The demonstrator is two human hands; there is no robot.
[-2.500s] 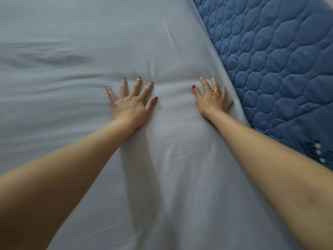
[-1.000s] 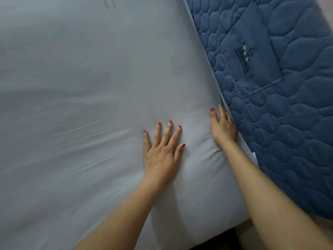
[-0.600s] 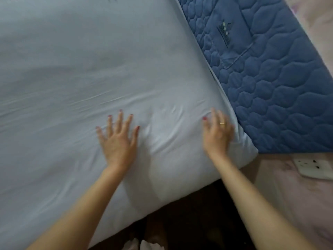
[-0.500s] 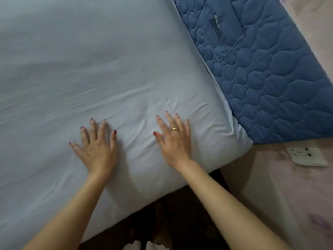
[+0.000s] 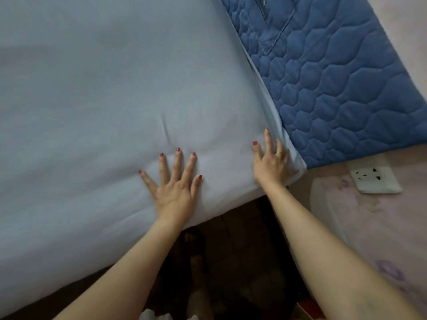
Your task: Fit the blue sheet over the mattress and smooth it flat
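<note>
Because the blue sheet is stretched over the mattress from nine to twelve o'clock, it is judged light, soft and slippery. At centre the left hand is pressed flat, fingers spread, nothing held. At three o'clock the corner, the best hold, is pressed by the right hand, fingers straight.

The mattress, quilted dark blue, carries the pale blue sheet, which covers it from under both hands out to the left and stops in an edge just right of the right hand.
</note>
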